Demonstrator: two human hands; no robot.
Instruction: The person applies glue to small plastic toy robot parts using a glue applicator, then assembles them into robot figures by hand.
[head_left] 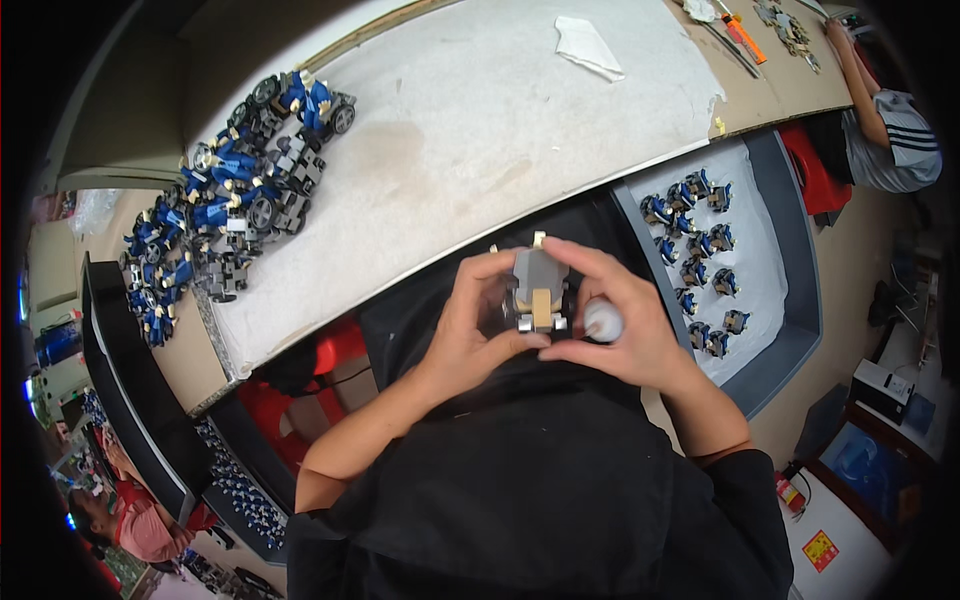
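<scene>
With your left hand (470,315) and right hand (640,330) curled around the grey-and-tan toy vehicle (541,272) mid-frame, steady it, angling the white bottle (604,320) your right also holds clear.

Black short-sleeved top (520,500), plain matte cloth, soft folds across front. 2 loose black sleeves, left sleeve (318,550) and right sleeve (745,520), both ending near elbows. 2 bare forearms, left forearm (370,432) and right forearm (712,415). 2 bare hands, left hand (470,312) and right hand (640,325). Dark cloth (410,320) over lap; apron or trousers, cannot tell.
</scene>
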